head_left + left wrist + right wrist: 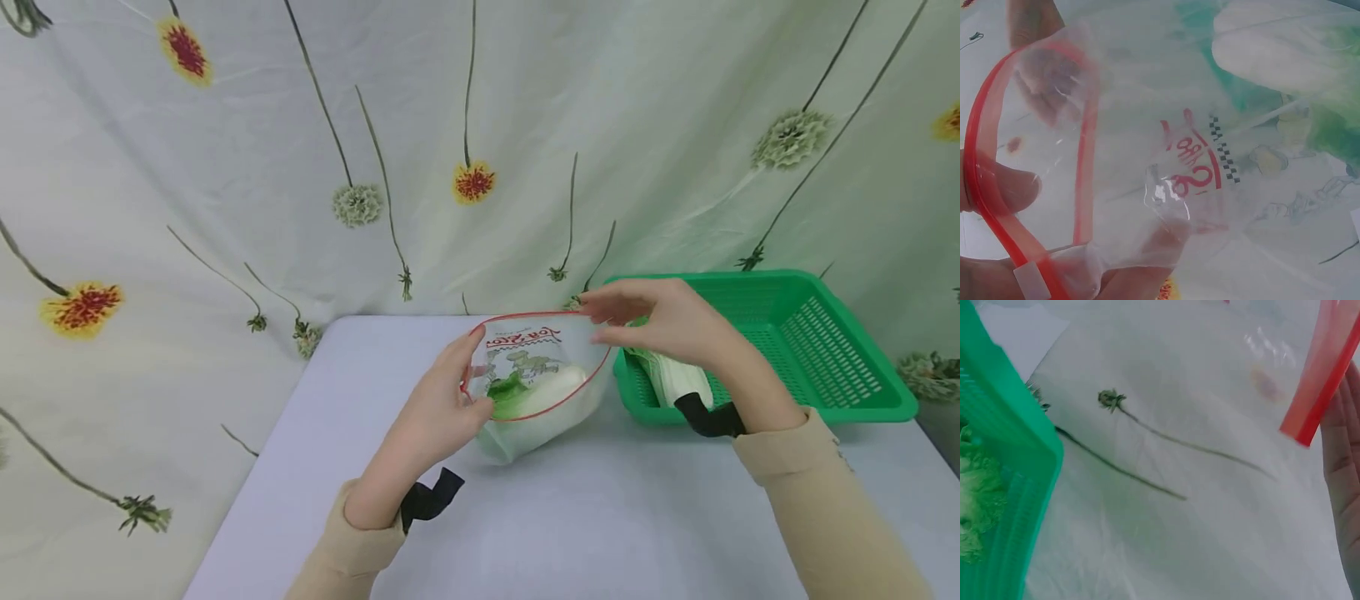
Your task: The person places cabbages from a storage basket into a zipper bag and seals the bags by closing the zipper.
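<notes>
A clear zip bag (551,425) with a red zip edge and red lettering lies on the table, its mouth wide open. Inside it rests a white vegetable (558,385) with a green leafy end. My left hand (442,408) grips the left end of the bag's mouth, thumb toward the near edge and fingers toward the far one. At the mouth's right end is my right hand (660,321), thumb and fingers apart, with straight fingers (1342,469) beside the red zip strip (1319,381) in the right wrist view.
A green plastic basket (847,350) stands on the right of the white table (375,367). In its left part lies a napa cabbage (675,379), partly behind my right wrist. A flower-print cloth (420,125) hangs behind the table.
</notes>
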`<state>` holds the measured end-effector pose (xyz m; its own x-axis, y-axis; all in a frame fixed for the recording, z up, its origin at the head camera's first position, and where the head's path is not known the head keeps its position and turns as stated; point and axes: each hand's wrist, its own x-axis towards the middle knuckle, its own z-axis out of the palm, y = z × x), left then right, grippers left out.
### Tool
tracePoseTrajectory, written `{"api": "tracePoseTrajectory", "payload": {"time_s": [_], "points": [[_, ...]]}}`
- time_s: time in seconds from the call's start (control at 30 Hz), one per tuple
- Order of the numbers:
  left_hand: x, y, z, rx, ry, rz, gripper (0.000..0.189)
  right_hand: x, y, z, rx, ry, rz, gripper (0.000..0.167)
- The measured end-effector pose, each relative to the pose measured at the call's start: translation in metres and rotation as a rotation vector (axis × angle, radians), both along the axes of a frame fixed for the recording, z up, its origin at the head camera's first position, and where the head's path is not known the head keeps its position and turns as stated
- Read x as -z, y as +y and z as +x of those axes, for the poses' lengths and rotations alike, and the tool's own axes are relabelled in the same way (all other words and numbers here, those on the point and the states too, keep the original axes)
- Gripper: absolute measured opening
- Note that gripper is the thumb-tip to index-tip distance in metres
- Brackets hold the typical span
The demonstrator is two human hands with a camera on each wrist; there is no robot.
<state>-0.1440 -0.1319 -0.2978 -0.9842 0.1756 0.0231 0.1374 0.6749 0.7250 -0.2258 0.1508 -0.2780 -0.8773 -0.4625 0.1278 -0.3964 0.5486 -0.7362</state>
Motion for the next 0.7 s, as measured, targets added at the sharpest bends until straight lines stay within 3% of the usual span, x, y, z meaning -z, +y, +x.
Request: {"api": "tracePoseTrajectory", "payload": {"time_s": [0.13,0.27,0.5,0.7], "points": [[-0.001,0.006,-0.001,-0.010,0.014,0.015,0.085,0.008,0.026,-0.019,0.167,-0.053,-0.070,0.052],[0.000,0.007,0.002,-0.013,0.018,0.021,0.086,0.025,0.047,-0.043,0.285,-0.076,-0.022,0.071],[0.005,0.008,0.006,0.009,0.055,0.018,0.084,0.071,0.060,-0.078,0.393,-0.122,0.142,0.101],[0.004,0.008,0.011,0.029,0.084,-0.015,0.083,0.097,0.063,-0.089,0.477,-0.262,0.239,0.112]]}}
